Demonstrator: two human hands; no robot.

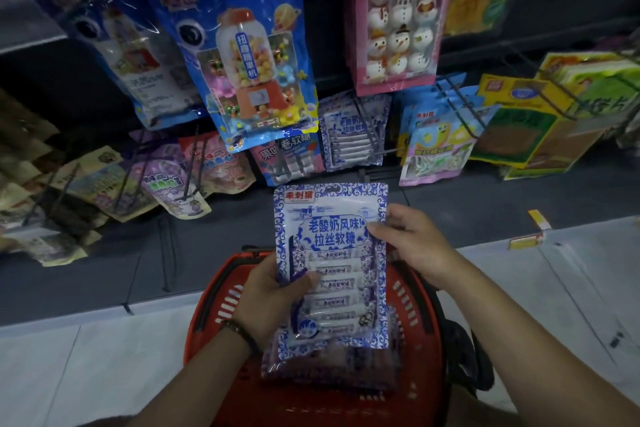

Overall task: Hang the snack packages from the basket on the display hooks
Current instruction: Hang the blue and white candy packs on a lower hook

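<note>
Two-handed grip on one snack package (332,253). The left hand (273,291) pinches the lower left edge, thumb on the printed face. The right hand (408,239) pinches the right edge higher up. Both hands grasp the pack. It is held upright, face to the camera, above the red basket (214,315), where further packs (311,367) of the same print lie. The hang hole (329,189) sits at the top centre, clear of both hands. Matching packs (349,135) hang beyond on a display hook (369,130), well apart from the held one. To hang it well, keep the top edge free and level. Line the hole up with the hook tip, slide the pack back behind its fellows, and let go only once it bears.
</note>
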